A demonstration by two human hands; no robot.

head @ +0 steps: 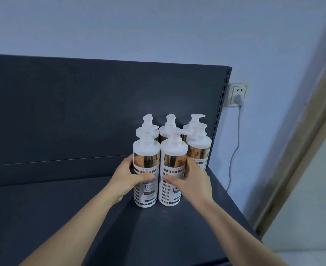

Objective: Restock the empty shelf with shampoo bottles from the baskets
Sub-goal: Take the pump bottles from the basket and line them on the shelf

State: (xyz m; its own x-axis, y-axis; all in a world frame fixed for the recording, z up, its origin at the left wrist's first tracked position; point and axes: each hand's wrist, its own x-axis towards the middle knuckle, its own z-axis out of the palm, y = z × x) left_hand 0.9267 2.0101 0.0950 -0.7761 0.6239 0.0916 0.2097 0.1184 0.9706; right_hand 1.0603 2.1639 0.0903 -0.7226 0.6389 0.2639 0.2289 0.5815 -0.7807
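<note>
Several white pump shampoo bottles with gold bands stand upright in a cluster at the right end of the dark shelf (62, 208). My left hand (126, 176) grips the front left bottle (146, 162), thumb across its label. My right hand (189, 179) grips the front middle bottle (172, 162) next to it. Both bottles rest on the shelf, almost touching. A third front bottle (198, 148) stands just right of them. Behind these stand three more bottles (168, 127), partly hidden. The baskets are out of view.
The shelf's dark back panel (81, 112) rises behind the bottles, with a slotted upright (221, 104) at its right edge. A wall socket (238, 95) with a plugged-in grey cable sits on the blue wall. A wooden door frame (302, 150) runs along the right.
</note>
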